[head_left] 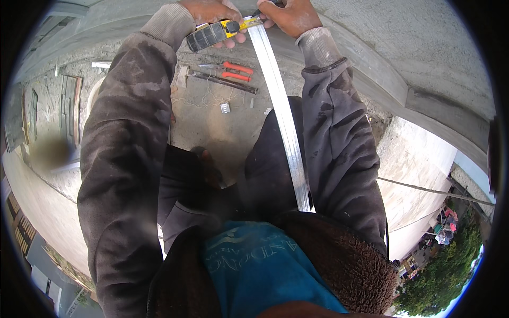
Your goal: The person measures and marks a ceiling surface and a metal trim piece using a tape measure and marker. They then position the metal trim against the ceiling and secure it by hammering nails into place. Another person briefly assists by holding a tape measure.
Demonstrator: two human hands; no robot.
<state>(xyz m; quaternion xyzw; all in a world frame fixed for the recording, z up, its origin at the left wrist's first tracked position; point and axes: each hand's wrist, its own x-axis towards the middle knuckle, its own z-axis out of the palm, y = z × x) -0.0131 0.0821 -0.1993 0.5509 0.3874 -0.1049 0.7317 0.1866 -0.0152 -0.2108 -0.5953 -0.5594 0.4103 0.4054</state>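
Note:
My left hand, at the top of the view, is closed around a yellow and black tape measure. A short length of its yellow blade reaches across the upper end of a long silver metal strip. That strip runs from between my hands down toward my lap, beside my right forearm. Over the strip's upper end, my right hand is closed with its fingers pinched at the blade. Something thin and dark shows at those fingertips, too little of it to name. The frame's top edge cuts off part of both hands.
Red-handled snips lie on the grey concrete floor beyond my knees, next to a hammer. Loose string and a small white piece are nearby. A concrete wall curves along the far right. A cable crosses at right.

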